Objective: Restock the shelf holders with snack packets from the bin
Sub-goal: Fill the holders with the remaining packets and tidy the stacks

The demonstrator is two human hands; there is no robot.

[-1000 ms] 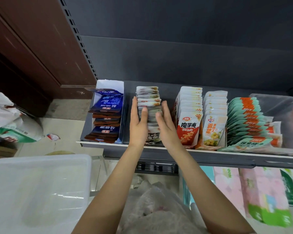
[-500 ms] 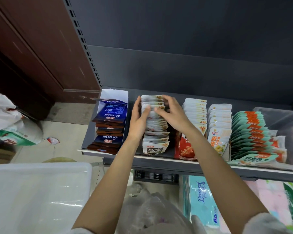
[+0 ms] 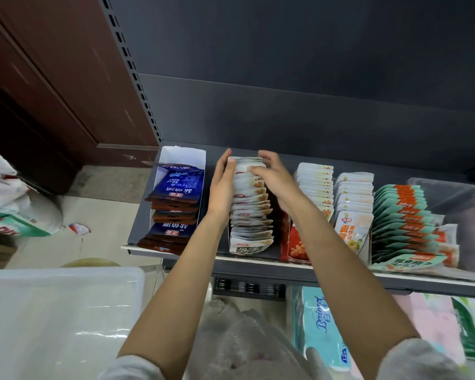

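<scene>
Both hands are up on the shelf (image 3: 176,255), one each side of the row of white snack packets (image 3: 251,212) standing in the second holder. Left hand (image 3: 222,187) lies flat along the row's left side, fingers straight. Right hand (image 3: 274,179) has a narrow grip, fingers curled over the back packets. Blue packets (image 3: 177,193) sit in the white holder (image 3: 182,156) just left. Clear bin (image 3: 63,319) is down at lower left.
</scene>
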